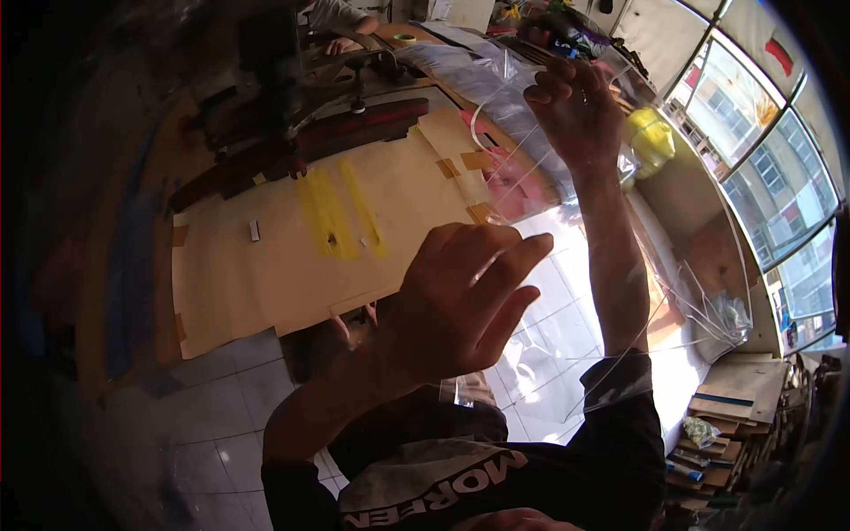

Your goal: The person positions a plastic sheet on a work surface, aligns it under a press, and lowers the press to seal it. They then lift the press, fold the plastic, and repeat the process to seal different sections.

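Note:
My right hand [575, 111] is raised at the upper right, its fingers curled on thin clear plastic. This clear plastic [522, 133] shows as shiny edges and curved lines beside that hand, and its lower extent is hard to make out against the bright floor. My left hand [460, 296] is in the middle, nearer the camera, with the index finger and thumb apart and nothing visible between them. It is by the near right edge of a worktable covered in brown paper [266, 292].
On the paper are yellow tape strips [328, 212] and a small pale object [255, 231]. A long dark red machine bar [354, 128] crosses the table's far side. Another person's hand [339, 45] rests beyond. Yellow bag [651, 142] at right; stacked cardboard [739, 398] lower right.

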A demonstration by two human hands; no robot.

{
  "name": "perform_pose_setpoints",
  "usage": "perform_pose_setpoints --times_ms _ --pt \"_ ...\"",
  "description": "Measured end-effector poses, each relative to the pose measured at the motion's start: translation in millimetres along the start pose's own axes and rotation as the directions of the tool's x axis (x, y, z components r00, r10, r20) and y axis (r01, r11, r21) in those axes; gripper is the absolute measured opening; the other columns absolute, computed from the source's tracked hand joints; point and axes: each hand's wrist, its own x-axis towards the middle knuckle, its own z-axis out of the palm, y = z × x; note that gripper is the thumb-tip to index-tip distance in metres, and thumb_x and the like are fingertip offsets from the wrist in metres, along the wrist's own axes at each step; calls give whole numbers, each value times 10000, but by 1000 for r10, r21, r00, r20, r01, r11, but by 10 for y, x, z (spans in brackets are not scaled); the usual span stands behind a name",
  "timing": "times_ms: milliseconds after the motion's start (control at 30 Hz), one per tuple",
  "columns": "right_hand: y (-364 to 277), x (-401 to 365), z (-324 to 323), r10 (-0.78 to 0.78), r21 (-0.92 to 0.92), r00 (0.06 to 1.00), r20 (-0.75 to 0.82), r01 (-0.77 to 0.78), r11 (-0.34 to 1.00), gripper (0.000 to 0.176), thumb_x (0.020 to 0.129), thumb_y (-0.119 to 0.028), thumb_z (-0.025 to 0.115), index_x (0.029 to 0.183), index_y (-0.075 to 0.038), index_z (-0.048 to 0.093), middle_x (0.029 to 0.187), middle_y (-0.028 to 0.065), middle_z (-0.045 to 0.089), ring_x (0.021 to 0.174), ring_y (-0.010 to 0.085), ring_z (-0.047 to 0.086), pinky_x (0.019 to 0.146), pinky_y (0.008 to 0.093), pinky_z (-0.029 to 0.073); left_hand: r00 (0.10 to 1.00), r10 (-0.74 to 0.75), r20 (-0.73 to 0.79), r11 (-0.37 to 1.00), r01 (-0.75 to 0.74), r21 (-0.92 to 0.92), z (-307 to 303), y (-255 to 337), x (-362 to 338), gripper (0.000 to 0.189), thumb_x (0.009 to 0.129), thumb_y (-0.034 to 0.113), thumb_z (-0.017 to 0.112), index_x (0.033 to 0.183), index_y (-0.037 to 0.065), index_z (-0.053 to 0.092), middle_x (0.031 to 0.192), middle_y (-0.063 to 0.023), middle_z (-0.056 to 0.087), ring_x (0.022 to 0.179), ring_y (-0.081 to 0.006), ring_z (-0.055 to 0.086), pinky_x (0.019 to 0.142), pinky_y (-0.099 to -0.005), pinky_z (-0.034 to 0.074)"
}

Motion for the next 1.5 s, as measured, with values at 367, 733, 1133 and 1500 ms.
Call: perform_pose_setpoints --times_ms 367,733,1133,1500 --pt "1253 -214 463 213 -93 975 55 -208 974 312 956 -316 474 1155 -78 514 1287 125 495 1180 286 472 989 428 395 839 543 -16 705 -446 552 189 -710 318 383 810 228 656 1163 325 543 1258 13 524 1234 -163 489 1088 -551 260" --pt "-328 -1059 468 -180 -944 953 -242 -189 270 630 983 -497 271 1340 0 419 1323 215 476 1168 297 526 1023 416 379 861 469 196 569 -465 678 -32 -651 703 107 725 173 665 777 210 580 811 47 569 833 -126 605 848 -387 433" --pt "-513 -1546 1469 -315 -779 946 -81 -257 -572 1085 614 -450 824 1464 -125 233 1396 191 398 1247 322 454 1024 480 380 732 375 569 276 -674 685 -465 -118 1239 146 910 223 559 962 88 574 662 -3 560 531 -112 505 589 -297 411" --pt "-409 -1021 1112 -110 -1000 994 16 13 -21 734 779 -182 722 1391 -17 351 1113 146 598 974 219 601 902 375 454 845 -207 493 705 -221 674 -1230 710 1040 39 750 125 641 765 133 607 696 -12 550 671 -208 596 685 -336 437"
